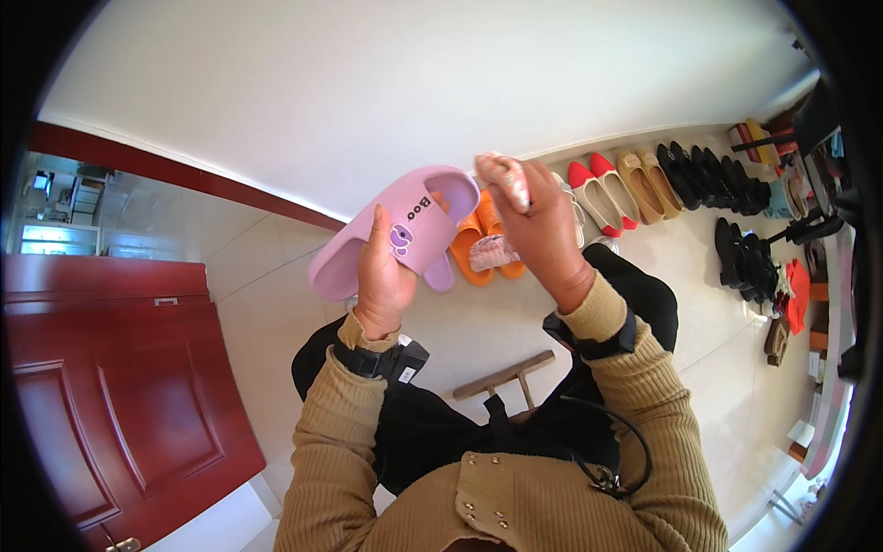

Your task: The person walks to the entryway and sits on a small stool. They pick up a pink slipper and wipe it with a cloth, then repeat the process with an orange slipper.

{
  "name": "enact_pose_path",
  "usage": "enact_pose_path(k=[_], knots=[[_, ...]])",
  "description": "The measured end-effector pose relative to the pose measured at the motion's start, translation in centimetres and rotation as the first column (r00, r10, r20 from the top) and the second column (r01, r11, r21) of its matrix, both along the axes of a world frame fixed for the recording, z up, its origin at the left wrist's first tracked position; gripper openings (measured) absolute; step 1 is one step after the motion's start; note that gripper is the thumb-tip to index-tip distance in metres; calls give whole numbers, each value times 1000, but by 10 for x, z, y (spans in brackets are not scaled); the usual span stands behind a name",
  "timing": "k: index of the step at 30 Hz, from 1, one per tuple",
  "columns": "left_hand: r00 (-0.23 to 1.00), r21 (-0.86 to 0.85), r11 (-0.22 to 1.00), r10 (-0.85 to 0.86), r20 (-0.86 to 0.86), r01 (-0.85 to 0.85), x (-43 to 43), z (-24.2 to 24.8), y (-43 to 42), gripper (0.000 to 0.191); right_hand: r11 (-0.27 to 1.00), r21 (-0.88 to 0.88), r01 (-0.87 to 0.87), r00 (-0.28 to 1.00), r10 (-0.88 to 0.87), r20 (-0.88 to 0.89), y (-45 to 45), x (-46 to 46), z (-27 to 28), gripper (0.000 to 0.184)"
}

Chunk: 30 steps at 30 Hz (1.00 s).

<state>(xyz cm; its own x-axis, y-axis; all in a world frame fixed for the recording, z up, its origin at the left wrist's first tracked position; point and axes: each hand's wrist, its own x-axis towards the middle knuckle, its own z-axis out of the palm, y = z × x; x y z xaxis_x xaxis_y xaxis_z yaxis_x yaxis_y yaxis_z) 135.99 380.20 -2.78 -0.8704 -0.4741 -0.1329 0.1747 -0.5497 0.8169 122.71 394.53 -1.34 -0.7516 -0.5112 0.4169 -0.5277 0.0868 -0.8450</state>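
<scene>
My left hand (388,279) grips a lilac slide slipper (431,238) by its strap, the thumb on top and some fingertips showing through the toe opening. The strap bears dark lettering and a small cartoon print. Part of another lilac slipper (439,274) shows below it. In my right hand (545,231) is a bunched pink-and-white patterned cloth (502,178); one end sticks out above the fist and another part hangs beneath. The cloth is apart from the slipper. Behind its lower end, a pair of orange slippers (471,248) stands on the floor, partly hidden.
Along the white wall (428,83) runs a row of shoes: red-and-cream flats (599,193), tan flats (648,185) and black shoes (710,176). Black boots (737,255) stand farther right. A wooden stool (503,376) shows between my legs. A red door (138,400) is at left.
</scene>
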Motion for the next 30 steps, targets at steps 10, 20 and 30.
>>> enact_pose_path(k=[10,20,30], knots=[[992,-253,967,13,124,19,0,-13,22,51,965,209,-157,936,213,-281,-20,22,-10,43],[996,-216,973,87,29,-79,-2,2,-4,67,874,369,-315,897,401,-185,-2,42,-27,39],[995,-200,977,83,55,-70,0,0,5,57,991,89,-105,969,122,-214,-4,22,-2,39]])
